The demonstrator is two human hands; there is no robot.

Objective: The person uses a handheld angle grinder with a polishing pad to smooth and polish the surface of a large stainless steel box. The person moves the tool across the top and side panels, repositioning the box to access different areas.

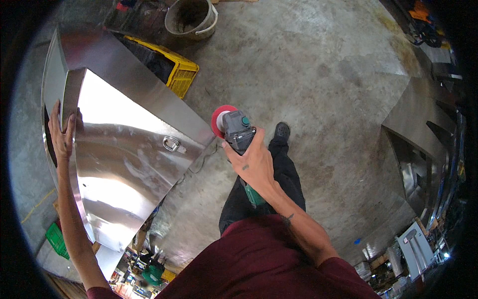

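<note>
My right hand (pixel 256 164) is wrapped round the head end of a green and grey angle grinder (pixel 240 134), held in front of my body. A red disc (pixel 220 121) is fitted to it and lies close to the right corner of a shiny sheet-metal door (pixel 129 144), apart from my left hand. At the door's left side, my left hand (pixel 62 137) grips the folded edge, fingers on one side and thumb on the other. A recessed ring latch (pixel 172 144) sits on the door's face. The door belongs to a large metal cabinet (pixel 129 74).
Beyond the cabinet are a yellow crate (pixel 184 74) and a grey bucket (pixel 191 20). A cord (pixel 199 162) runs along the concrete floor beside the cabinet. More sheet-metal pieces (pixel 418 124) stand at the right. Cluttered items (pixel 144 271) lie at the lower left, near a green crate (pixel 57 240).
</note>
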